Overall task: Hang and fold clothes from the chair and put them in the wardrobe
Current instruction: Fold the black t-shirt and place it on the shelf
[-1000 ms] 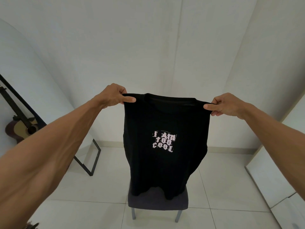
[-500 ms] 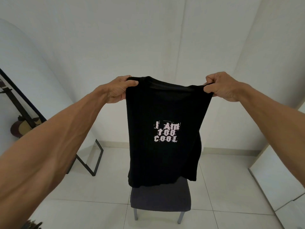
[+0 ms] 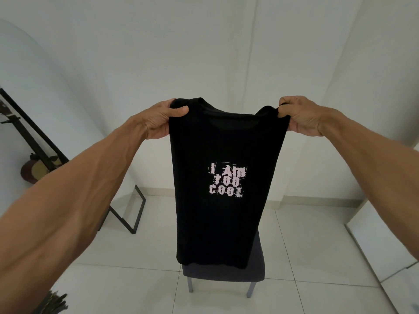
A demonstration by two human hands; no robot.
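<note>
Both our hands — left hand (image 3: 158, 121), right hand (image 3: 299, 116) — pinch the black T-shirt (image 3: 217, 177) by its shoulders, above the chair (image 3: 256, 268).

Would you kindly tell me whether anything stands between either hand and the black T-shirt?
Nothing visible does. The left hand and the right hand each grip a shoulder of the black T-shirt directly, skin on cloth. The chair shows behind its hem.

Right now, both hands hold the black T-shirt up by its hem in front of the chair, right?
Not by its hem. The head view shows the left hand and right hand gripping the black T-shirt by its shoulders, collar uppermost, in front of the chair.
</note>
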